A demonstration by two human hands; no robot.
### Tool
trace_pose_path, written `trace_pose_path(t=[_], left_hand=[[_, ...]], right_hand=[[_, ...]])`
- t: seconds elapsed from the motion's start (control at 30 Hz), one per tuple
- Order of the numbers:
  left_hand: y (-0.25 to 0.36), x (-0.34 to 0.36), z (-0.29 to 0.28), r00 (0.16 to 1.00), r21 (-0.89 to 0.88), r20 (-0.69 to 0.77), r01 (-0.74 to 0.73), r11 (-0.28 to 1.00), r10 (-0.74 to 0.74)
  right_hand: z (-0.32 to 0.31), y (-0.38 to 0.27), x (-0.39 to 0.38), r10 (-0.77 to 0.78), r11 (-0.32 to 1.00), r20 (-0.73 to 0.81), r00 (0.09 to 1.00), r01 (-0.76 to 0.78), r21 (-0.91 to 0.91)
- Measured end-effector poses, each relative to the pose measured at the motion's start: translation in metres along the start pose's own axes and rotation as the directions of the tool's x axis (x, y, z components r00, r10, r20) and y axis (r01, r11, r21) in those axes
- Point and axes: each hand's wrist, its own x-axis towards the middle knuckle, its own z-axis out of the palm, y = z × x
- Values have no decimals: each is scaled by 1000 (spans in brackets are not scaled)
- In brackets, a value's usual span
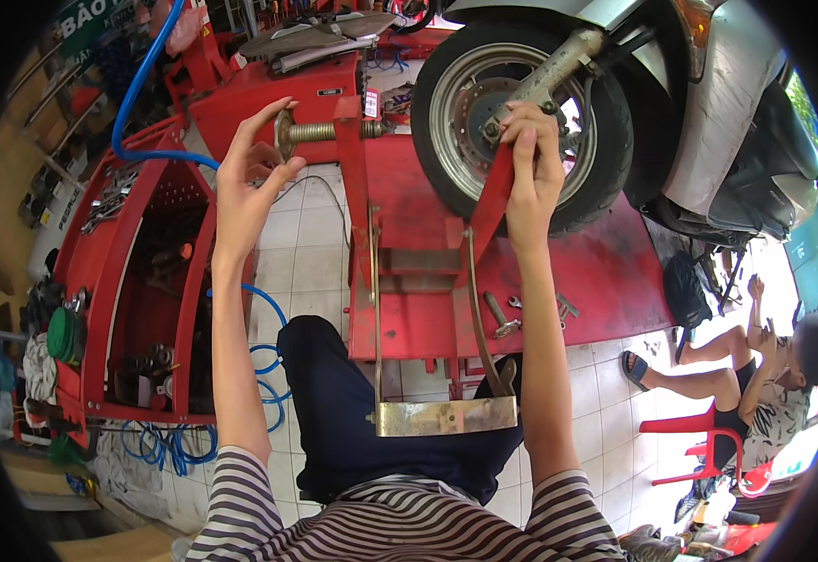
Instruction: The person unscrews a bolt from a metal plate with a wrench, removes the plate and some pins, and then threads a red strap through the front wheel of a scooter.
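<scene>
A red wheel clamp stands at the front of a red lift platform, with a threaded screw through its left arm. My left hand is spread around the round metal disc at the screw's outer end, thumb and forefinger apart; contact is hard to tell. Wrapped round the top of the clamp's right arm is my right hand. Just behind it stands the motorbike's front wheel. A bent metal bracket reaches down from the clamp over my lap.
Left of me is a red tool cart with tools; a blue air hose hangs over it and coils on the tiles. Loose bolts and a wrench lie on the platform. A seated person is at the right, by a red chair.
</scene>
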Motion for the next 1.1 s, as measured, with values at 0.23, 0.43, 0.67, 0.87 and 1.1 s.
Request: trace_pose_path(t=[0.23, 0.43, 0.67, 0.87, 1.1], left_hand=[[-2, 1, -8, 968, -191, -42, 233, 953, -246], [2, 1, -16, 987, -26, 72, 148, 989, -146], [3, 9, -16, 961, -197, 86, 277, 941, -265], [1, 4, -8, 992, -210, 94, 103, 972, -85], [-7, -1, -5, 976, -241, -9, 211, 947, -219]], right_hand=[[1, -2, 0, 30, 1000, -10, 1000, -30, -6], [-1, -1, -1, 21, 1000, -7, 1000, -21, 1], [1, -2, -1, 16, 1000, -8, 1000, -16, -12], [-1, -1, -1, 12, 1000, -2, 1000, -12, -17], [-1, 1, -2, 8, 1000, 0, 1000, -8, -7]])
